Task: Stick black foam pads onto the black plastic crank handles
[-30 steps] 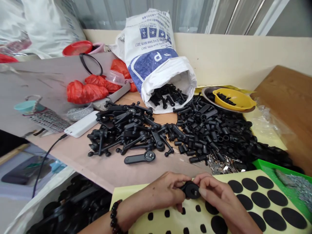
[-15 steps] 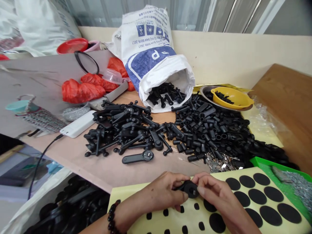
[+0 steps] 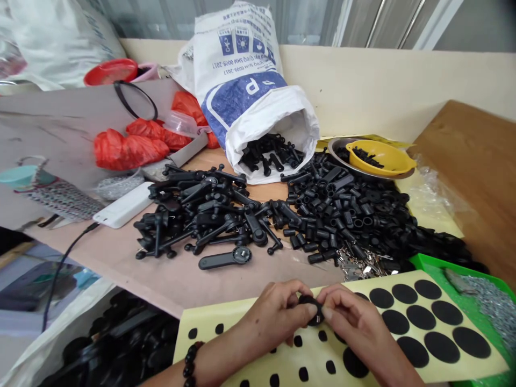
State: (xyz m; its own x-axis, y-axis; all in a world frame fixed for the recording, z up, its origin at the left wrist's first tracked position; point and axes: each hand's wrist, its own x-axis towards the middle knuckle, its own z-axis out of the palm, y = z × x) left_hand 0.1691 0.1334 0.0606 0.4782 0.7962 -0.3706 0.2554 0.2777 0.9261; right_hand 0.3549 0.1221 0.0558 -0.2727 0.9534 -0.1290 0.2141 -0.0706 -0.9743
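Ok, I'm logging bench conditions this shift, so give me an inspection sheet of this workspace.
Surface: brown bench top, crowded.
Job's things: small black round part over yellow sheet of black discs.
Clutter: black lever arms, black sleeves, open sack, yellow bowl, red bags, green tray.
Hands: left hand and right hand both pinch the part.
Cables: black cable into white box.
Surroundings: cream wall.

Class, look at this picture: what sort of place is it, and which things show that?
Probably a small assembly workshop bench: heaps of black plastic parts, a sack spilling more, and a sheet of black adhesive pads beneath both hands.
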